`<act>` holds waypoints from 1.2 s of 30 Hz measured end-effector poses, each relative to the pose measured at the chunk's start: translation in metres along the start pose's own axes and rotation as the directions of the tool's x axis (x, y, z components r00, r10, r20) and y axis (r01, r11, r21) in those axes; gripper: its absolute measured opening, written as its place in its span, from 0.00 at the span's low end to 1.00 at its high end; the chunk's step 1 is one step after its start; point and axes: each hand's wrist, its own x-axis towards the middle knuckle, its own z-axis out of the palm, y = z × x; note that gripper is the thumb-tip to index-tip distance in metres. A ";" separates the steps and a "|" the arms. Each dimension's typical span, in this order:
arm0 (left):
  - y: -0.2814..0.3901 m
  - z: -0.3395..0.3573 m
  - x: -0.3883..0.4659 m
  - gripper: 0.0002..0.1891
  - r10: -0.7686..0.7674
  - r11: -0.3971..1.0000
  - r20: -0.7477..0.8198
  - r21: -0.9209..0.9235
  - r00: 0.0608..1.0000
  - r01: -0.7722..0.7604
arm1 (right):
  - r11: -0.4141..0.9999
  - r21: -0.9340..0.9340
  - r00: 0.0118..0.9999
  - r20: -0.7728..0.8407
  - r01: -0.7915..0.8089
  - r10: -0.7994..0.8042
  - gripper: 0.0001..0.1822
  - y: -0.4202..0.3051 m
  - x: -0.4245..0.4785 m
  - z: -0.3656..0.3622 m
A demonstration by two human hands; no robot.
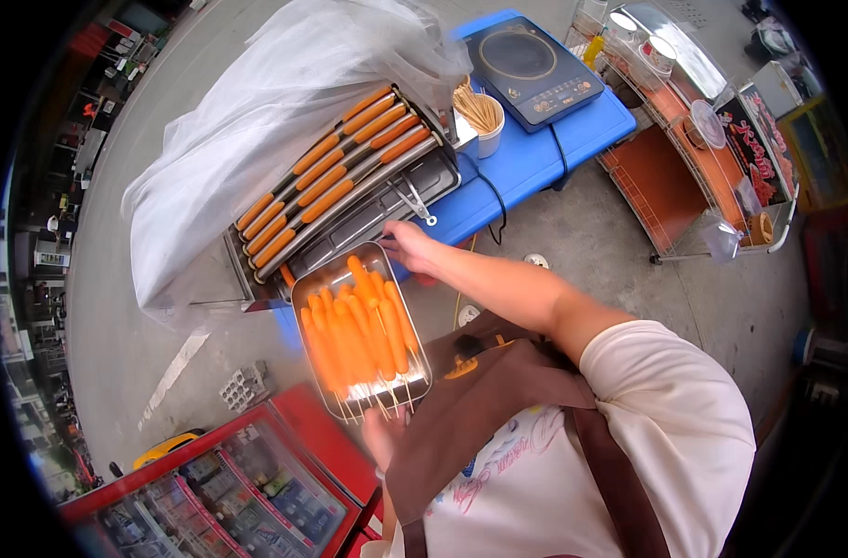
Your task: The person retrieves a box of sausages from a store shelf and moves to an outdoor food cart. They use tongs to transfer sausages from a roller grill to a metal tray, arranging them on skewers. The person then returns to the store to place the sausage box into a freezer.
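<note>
A metal tray [424, 390] of orange sausages on wooden sticks [365, 328] is held in front of my brown apron. My left hand [384, 436] grips its near edge, partly hidden by the apron. At the far right corner of the tray, the fingers of my right hand [409, 245] close on the rim. Just beyond stands a roller grill [368, 181] with rows of browned sausages [326, 199] on its rollers. Metal tongs [415, 200] lie on the grill's front drip tray [354, 227], close to my right hand.
A blue table [577, 150] carries an induction cooker [535, 70] and a paper cup of wooden sticks [490, 118]. White netting [208, 160] drapes behind the grill. A wire-shelf cart [675, 174] stands to the right. A red glass-topped cooler [256, 481] is at lower left. A black cable [497, 199] hangs off the table.
</note>
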 end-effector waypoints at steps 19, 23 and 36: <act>0.000 0.063 0.024 0.03 -0.133 0.950 0.248 0.309 0.960 0.051 | 0.807 -0.507 0.900 -0.430 -0.303 0.068 0.15 0.000 -0.112 -0.209; -0.005 0.118 0.026 0.04 -0.235 0.931 0.440 0.358 0.867 0.070 | 0.843 -0.434 0.798 -0.603 -0.317 -0.010 0.14 -0.007 -0.172 -0.280; -0.070 0.263 0.006 0.07 -0.458 0.818 0.601 0.574 0.655 0.045 | 0.950 -0.307 0.692 -0.699 -0.062 -0.181 0.12 -0.022 -0.289 -0.371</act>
